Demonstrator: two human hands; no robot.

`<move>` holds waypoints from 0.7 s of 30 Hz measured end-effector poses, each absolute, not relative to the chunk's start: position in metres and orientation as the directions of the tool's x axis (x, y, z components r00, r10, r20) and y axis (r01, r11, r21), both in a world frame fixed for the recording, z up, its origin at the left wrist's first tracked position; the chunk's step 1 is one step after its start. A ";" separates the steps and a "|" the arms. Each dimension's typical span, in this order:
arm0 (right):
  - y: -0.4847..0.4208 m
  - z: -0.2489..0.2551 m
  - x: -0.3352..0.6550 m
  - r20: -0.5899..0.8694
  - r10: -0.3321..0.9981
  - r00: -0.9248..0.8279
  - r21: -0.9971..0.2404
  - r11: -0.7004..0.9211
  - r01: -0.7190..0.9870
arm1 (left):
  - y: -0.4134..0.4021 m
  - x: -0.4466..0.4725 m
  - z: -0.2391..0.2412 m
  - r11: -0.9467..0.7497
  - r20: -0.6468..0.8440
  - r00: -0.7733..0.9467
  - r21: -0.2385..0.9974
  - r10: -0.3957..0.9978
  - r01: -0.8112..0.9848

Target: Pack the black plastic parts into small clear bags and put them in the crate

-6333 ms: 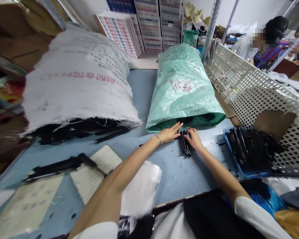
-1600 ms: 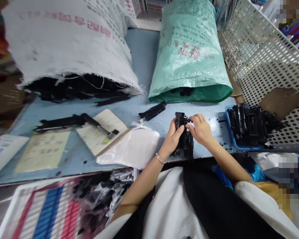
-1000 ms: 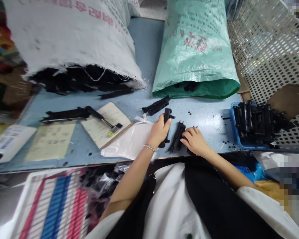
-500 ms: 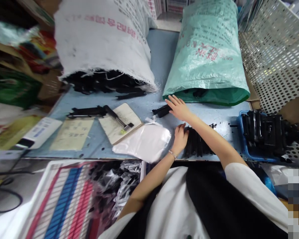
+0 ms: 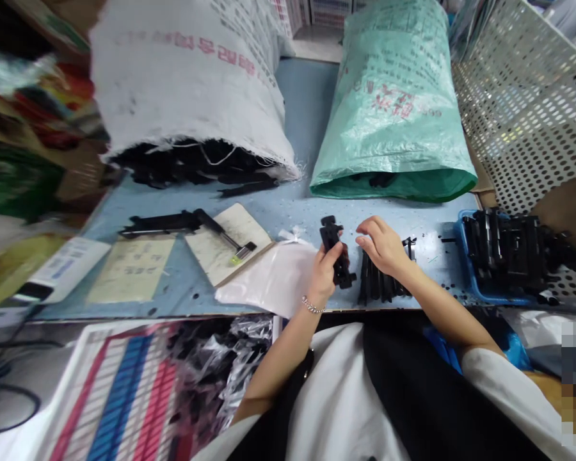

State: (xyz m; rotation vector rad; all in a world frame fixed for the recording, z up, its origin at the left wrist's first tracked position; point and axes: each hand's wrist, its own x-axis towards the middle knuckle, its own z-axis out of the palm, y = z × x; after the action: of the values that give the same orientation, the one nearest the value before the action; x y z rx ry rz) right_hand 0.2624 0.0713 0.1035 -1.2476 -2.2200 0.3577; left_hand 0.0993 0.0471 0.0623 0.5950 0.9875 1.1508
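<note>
My left hand [image 5: 325, 272] grips a black plastic part [image 5: 336, 253], elongated with lugs at its ends, held above the table's front area. Just to its right, my right hand [image 5: 381, 243] hovers with bent fingers slightly apart and nothing in them. Below and beside the right hand lies a row of similar black plastic parts [image 5: 377, 278], partly hidden by that hand and forearm. A clear plastic bag [image 5: 273, 282] lies flat to the left of my left hand.
A white woven sack [image 5: 187, 83] and a green sack [image 5: 388, 128] lie at the back, black parts in their mouths. A blue basket [image 5: 475, 275] of black parts stands right. A hammer-like tool [image 5: 221, 230] rests on a worn board [image 5: 216, 262]. A crate [image 5: 84, 358] stands below.
My left hand has come up from the row and now holds a black part. The black part near the green sack is gone from that spot. My right hand has drawn back toward me.
</note>
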 end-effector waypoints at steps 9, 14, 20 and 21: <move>0.070 0.084 0.267 0.204 0.952 -0.228 -0.642 0.306 0.703 | 0.034 0.126 0.073 0.426 -0.392 0.170 0.806 0.904 -0.411; 0.024 0.067 0.251 0.463 0.721 -0.515 -0.292 0.673 0.680 | 0.048 0.109 0.077 0.401 -0.407 0.096 0.781 0.908 -0.479; 0.040 0.042 0.250 0.387 0.661 -0.643 -0.153 0.734 0.662 | 0.046 0.105 0.039 0.196 -0.239 -0.125 0.939 0.963 -0.283; 0.058 0.042 0.255 0.331 0.705 -0.627 -0.184 0.700 0.690 | 0.046 0.104 0.028 0.180 -0.208 -0.130 0.963 0.969 -0.203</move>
State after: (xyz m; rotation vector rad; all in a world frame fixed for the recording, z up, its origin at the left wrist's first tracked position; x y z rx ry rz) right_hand 0.2546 0.0578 0.0417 -1.0861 -2.5314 0.0557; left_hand 0.1036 0.0461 0.0282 0.8499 1.2599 1.2527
